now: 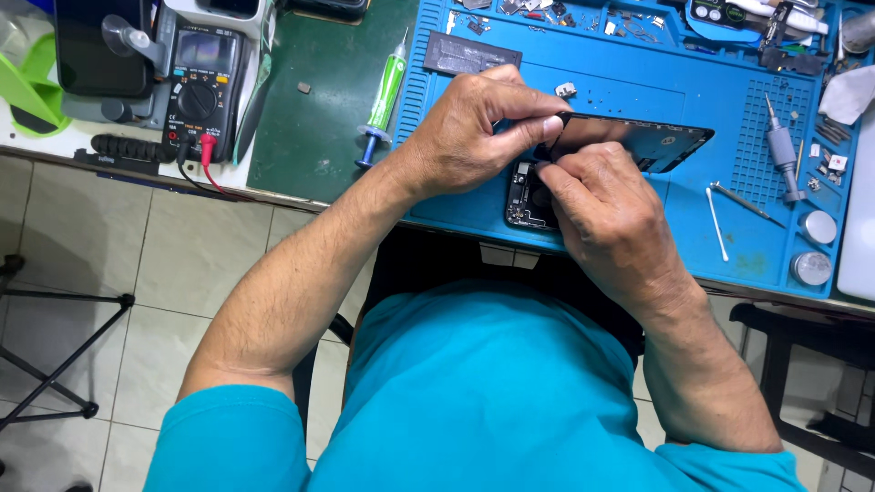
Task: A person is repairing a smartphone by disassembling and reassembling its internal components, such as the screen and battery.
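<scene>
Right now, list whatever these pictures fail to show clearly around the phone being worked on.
- Head view: the opened black phone body is mostly covered by the right hand; its lower end is hidden.
- What the fingers of the left hand pinch at the dark flat phone panel edge is too small to tell.
- Small metal parts along the blue rubber work mat top are tiny and cut off by the edge.

A dark, glossy glass-like panel (633, 141) is pinched by bare fingers (547, 128), its face smooth and faintly reflective. Beneath, a matt blue rubbery mat (592, 77) is seen, ribbed and dimpled at its edges. A grey metal screwdriver (782, 150) is laid there, dull-sheened. A translucent green plastic syringe (385, 96) is rested on matt green sheet (319, 109). The floor (82, 237) is tiled, pale, slightly glossy.
</scene>
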